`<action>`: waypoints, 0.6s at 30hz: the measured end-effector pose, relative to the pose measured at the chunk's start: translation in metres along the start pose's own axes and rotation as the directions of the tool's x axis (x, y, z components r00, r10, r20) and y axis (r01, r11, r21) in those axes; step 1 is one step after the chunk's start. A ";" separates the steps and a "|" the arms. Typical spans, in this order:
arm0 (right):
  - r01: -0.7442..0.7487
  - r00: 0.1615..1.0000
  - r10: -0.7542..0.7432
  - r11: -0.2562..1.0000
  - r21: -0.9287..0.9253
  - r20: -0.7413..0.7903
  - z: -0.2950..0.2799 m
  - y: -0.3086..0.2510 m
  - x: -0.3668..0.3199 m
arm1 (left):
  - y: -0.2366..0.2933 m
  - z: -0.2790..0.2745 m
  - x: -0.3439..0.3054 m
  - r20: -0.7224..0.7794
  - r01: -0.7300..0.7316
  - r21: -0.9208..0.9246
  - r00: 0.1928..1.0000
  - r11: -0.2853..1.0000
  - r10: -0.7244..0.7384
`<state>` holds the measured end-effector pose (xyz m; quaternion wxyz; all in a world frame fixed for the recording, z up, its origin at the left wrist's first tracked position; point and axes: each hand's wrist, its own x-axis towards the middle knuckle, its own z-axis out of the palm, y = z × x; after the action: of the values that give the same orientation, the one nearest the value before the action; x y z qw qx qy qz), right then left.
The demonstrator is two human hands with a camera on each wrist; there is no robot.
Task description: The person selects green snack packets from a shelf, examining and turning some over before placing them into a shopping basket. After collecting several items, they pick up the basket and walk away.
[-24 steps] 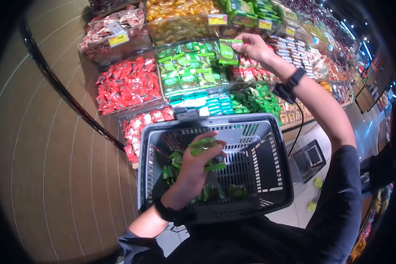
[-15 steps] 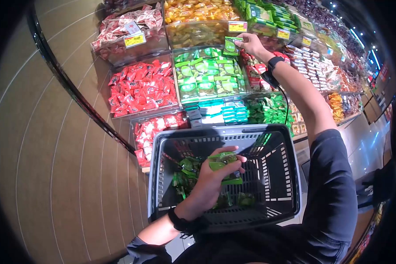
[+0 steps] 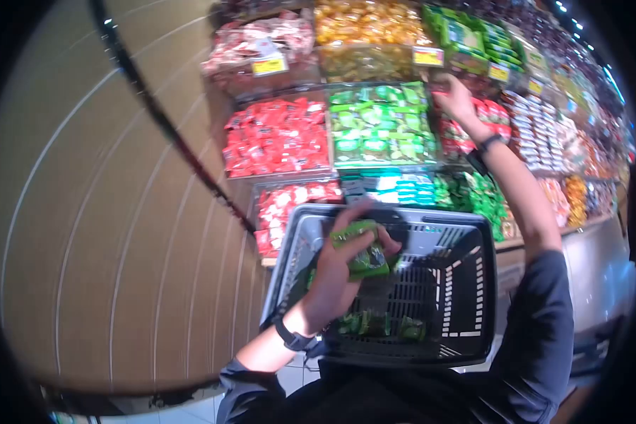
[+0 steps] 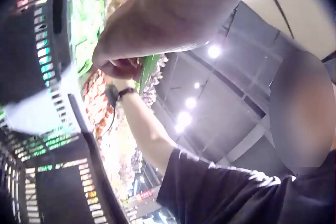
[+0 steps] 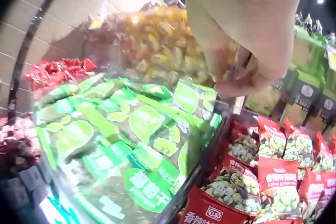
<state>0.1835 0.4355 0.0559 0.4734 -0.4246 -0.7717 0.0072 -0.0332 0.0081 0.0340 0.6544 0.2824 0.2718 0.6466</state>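
Observation:
My left hand (image 3: 336, 279) grips green snack packets (image 3: 369, 260) above the basket, its thumb across their front. A green edge of packet (image 4: 148, 70) sticks out past that hand in the left wrist view. My right hand (image 3: 458, 102) reaches out over the shelf, near the divider between green and red packets. In the right wrist view its fingers (image 5: 239, 85) bend loosely and no packet shows in them. Below them lie green snack packets (image 5: 144, 124) and, to the right, red packets of spicy green peas (image 5: 278, 187).
A dark slotted shopping basket (image 3: 491, 283) stands in front of my body, with several green packets (image 3: 374, 324) at its bottom. Behind it rise tiered bins of red packets (image 3: 275, 138) and gold-wrapped sweets (image 3: 371, 28). A curved dark rail (image 3: 169, 127) runs along the left.
The green packet my right hand pinched earlier no longer shows in its fingers. My left hand keeps its packets over the basket. The head view has swung left.

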 end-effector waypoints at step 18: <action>-0.503 0.829 0.247 0.720 0.478 0.501 -0.285 -0.102 -0.297 | 0.311 -0.020 0.090 -0.046 -0.281 0.877 0.760 0.391 0.649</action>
<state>0.3842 0.0617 0.0401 0.4000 -0.3952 -0.7049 0.4323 -0.2622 0.1001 0.2451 0.1590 0.4895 0.5721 0.6385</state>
